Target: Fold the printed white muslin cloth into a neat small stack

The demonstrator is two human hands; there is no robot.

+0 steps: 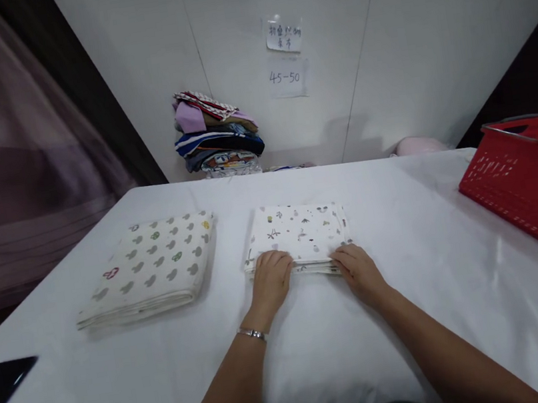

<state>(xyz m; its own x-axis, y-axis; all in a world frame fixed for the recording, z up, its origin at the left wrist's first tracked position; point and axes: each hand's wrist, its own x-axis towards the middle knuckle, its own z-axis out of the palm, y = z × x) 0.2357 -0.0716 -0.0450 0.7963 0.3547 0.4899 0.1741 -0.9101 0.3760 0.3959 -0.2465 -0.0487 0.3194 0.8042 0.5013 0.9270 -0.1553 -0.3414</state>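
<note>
A white cloth (pixel 304 231) with small grey, green and yellow prints lies folded into a layered rectangle in the middle of the table. At its near left edge, my left hand (pixel 271 280) grips the layers, fingers on top and thumb toward the front. My right hand (pixel 359 270) pinches the near right corner in the same way. Both thumbs are mostly hidden. To the left lies a second folded cloth (pixel 157 262), white with rows of grey mushroom-like shapes and a few coloured ones; neither hand touches it.
A white-covered table (pixel 443 283) spans the view. On the right stands a red plastic basket (pixel 534 182) with a metal handle. A dark flat object (pixel 1 389) lies at the left edge. Behind the table rises a stack of folded fabrics (pixel 218 135) against the wall.
</note>
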